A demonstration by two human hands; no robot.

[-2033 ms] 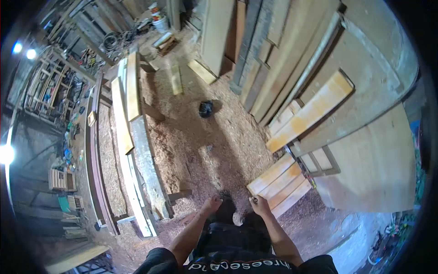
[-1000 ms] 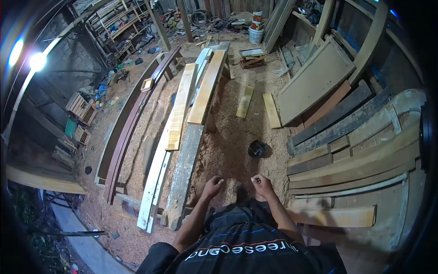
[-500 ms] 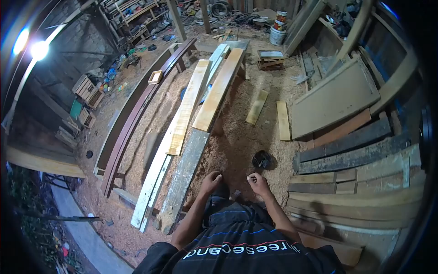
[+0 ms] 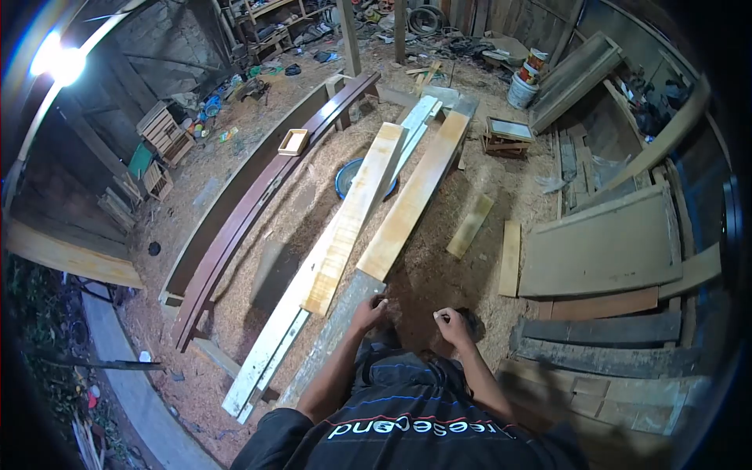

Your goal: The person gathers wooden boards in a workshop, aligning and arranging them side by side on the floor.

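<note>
My left hand [image 4: 368, 313] is curled with its fingertips together, at the right edge of the weathered grey bench board [image 4: 337, 333]. Whether it holds anything is too small to tell. Just beyond it lies the near end of a pale yellow plank [image 4: 415, 196], resting on the bench. My right hand [image 4: 453, 326] hangs above the sawdust floor, thumb and fingers pinched; anything in them is hidden. A dark round object [image 4: 472, 321] on the floor is partly behind that hand. Another yellow plank [image 4: 356, 219] lies slanted across a white-painted beam [image 4: 270, 356].
To the left runs a long maroon beam [image 4: 235, 215] bearing a small wooden box [image 4: 294, 142]. A blue-rimmed basin [image 4: 343, 182] sits beneath the planks. Short boards [image 4: 510, 258] lie on the floor. Stacked timber [image 4: 611, 352] and a large panel [image 4: 603, 247] stand at right.
The view has turned left and moved nearer the bench, so the planks appear lower and further right. My left hand now overlaps the grey board's edge; both hands stay curled.
</note>
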